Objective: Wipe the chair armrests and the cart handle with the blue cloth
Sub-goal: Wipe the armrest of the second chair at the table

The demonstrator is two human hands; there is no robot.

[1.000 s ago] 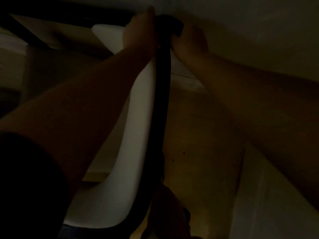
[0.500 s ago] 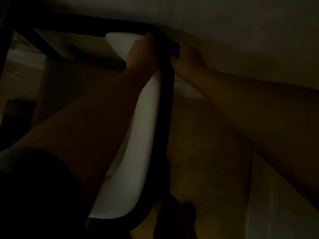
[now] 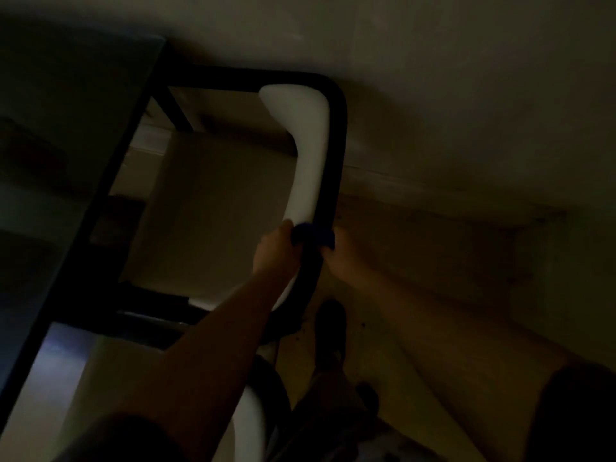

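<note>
Blue cloth pinched round a dark bar, both hands working it.

Nearest, the left hand (image 3: 275, 251) and right hand (image 3: 340, 258) each close their grip on the small blue wiping cloth (image 3: 315, 235), wrapped on the curved black tube frame (image 3: 336, 135) beside its white padded armrest (image 3: 308, 155); keep the wrap snug, sliding toward twelve o'clock and round the far bend.

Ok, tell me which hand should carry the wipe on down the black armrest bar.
Probably both: the blue cloth wraps the black bar, with the left hand and right hand pinching it from opposite sides.
</note>
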